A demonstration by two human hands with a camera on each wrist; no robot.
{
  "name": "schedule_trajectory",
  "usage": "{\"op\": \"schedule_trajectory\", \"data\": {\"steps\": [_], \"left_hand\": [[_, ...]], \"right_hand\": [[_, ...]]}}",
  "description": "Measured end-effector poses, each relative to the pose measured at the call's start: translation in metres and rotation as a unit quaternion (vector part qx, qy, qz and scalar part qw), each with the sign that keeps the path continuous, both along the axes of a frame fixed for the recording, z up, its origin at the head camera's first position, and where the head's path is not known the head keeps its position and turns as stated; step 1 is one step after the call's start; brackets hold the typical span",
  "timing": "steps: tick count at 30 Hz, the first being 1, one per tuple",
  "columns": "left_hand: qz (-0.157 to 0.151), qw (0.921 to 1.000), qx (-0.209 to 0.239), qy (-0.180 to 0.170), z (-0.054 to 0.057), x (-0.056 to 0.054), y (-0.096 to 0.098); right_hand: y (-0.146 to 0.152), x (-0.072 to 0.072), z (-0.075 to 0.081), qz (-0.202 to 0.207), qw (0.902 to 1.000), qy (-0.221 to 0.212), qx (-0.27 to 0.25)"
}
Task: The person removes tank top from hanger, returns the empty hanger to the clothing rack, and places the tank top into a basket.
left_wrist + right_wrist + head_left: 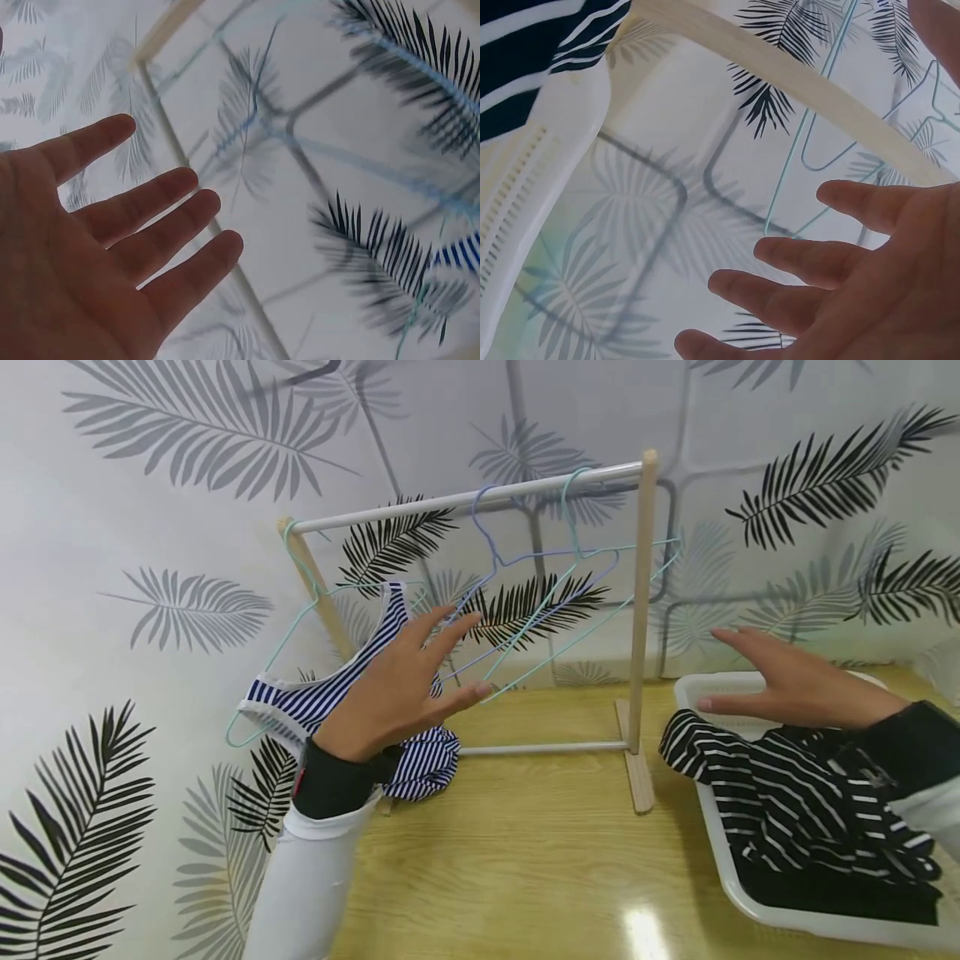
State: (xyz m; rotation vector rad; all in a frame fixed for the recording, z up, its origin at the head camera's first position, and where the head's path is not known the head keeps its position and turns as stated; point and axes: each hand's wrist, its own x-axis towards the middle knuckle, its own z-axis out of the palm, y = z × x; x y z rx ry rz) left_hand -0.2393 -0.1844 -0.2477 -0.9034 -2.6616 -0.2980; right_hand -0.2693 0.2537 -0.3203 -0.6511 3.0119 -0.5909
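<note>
My left hand (pixel 397 685) is raised in front of the rack with its fingers spread, holding nothing. Behind it, a blue-and-white striped garment (pixel 352 681) hangs on a green hanger (pixel 273 652) at the rail's left end, partly hidden by the hand. My right hand (pixel 802 685) hovers over the far part of the white basket (pixel 731 889), fingers extended and nothing in them. Below that hand, a black-and-white striped garment (pixel 780 793) lies bunched in the basket. A bare blue hanger (pixel 487 539) and a second green hanger (pixel 572 527) hang from the rail further right.
The small rack has a white rail (pixel 450 503), a wooden right post (pixel 642 610) and a low white crossbar (pixel 540 748). It stands on a wood-grain table (pixel 510 860), close to a leaf-patterned backdrop (pixel 150 710). Black cloth (pixel 832 889) lies under the striped garment in the basket.
</note>
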Motion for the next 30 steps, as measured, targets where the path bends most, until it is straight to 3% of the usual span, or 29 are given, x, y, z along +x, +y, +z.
{"op": "schedule_trajectory", "data": {"steps": [6, 11, 15, 22, 25, 30], "left_hand": [[0.066, 0.9957, 0.056, 0.032, 0.017, -0.007, -0.039], [0.150, 0.9821, 0.104, 0.046, 0.017, -0.013, -0.085], [0.216, 0.9681, 0.119, 0.043, 0.008, -0.018, -0.117], [0.318, 0.9402, 0.119, 0.028, -0.018, -0.019, -0.161], [0.333, 0.9359, 0.113, 0.023, -0.026, -0.022, -0.167], [0.336, 0.9353, 0.103, 0.041, -0.034, -0.025, -0.166]], "right_hand": [[-0.001, -0.003, 0.000, 0.002, 0.9996, 0.003, -0.027], [-0.006, -0.012, 0.000, 0.009, 0.9983, -0.013, -0.057], [-0.009, -0.020, 0.002, 0.012, 0.9950, -0.030, -0.095], [-0.028, -0.039, 0.001, 0.029, 0.9831, -0.058, -0.171], [-0.033, -0.045, 0.002, 0.027, 0.9790, -0.061, -0.192], [-0.036, -0.053, 0.002, 0.022, 0.9706, -0.060, -0.232]]}}
